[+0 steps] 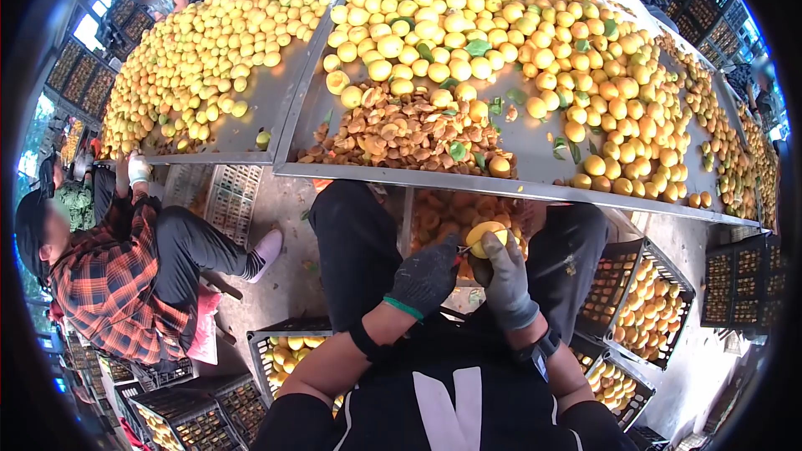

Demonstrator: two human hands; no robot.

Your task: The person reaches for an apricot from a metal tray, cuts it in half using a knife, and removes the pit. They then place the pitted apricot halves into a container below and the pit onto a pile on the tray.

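Observation:
Above my lap, my right hand [505,280], in a grey glove, is closed round a yellow apricot [488,238]. My left hand [424,281], in a dark glove with a green cuff, is closed just left of the fruit. It grips a small tool with a bit of red showing, its tip at the apricot; most of the tool is hidden by the fingers. Below the two hands and behind them, a container of orange fruit pieces [439,221] stands between my knees. On the metal table [401,178] ahead lie whole yellow apricots [455,21] and a heap of brown-orange pieces [401,129].
A seated person in a plaid shirt [109,284] is at my left, hands at a second fruit-covered table [276,100]. Crates of fruit [652,309] stand at my right, and another crate [288,359] is by my left side. More people are beyond the tables.

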